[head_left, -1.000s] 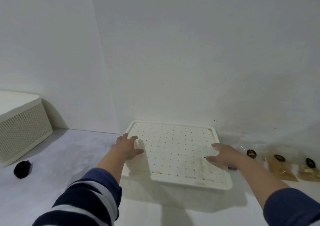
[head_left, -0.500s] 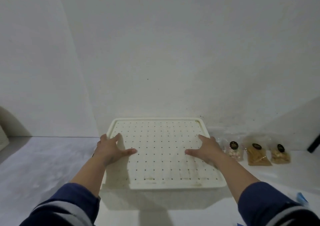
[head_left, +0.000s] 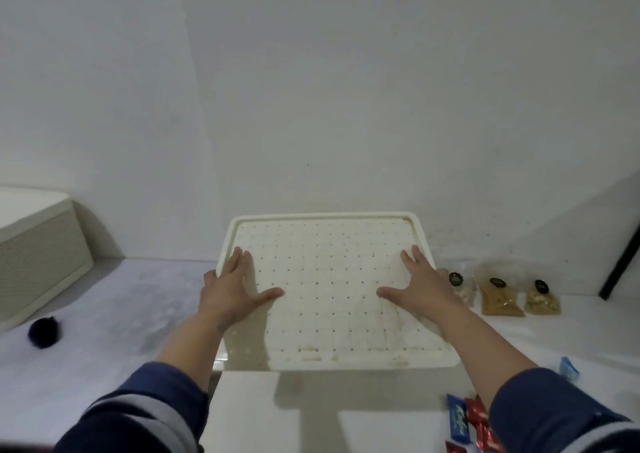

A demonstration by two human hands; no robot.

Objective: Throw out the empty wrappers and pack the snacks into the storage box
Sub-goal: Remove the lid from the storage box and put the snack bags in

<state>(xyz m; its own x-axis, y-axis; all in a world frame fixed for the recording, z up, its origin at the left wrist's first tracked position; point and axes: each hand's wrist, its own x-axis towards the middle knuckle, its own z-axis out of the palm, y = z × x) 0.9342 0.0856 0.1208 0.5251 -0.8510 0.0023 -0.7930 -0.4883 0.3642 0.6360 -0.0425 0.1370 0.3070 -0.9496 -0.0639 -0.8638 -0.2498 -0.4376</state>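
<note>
Both hands lie flat on the storage box lid, a cream, perforated, rimmed panel that sits on top of what is probably the storage box; the box body is hidden under it, so that is a guess. Left hand rests on the lid's left edge with fingers straight and thumb spread inward, grip released, nothing clenched. Right hand mirrors it on the right side, fingers straight, thumb pointing inward, also released and just pressing. The lid looks like thin rigid plastic: light, stiff, a little flexy over its wide span, smooth enough to slide under flat palms. Best hold, judging from its shape, is the raised rim at the two side edges, fingers hooked under and thumbs on top, lifted level so it does not twist. Three clear snack bags with dark round labels lie on the counter just right of the lid, soft and crinkly, contents likely crushable, so pinch them by the top seam. Red and blue wrapped snacks sit at lower right near the right sleeve. A second cream box stands far left, a small dark object beside it.
</note>
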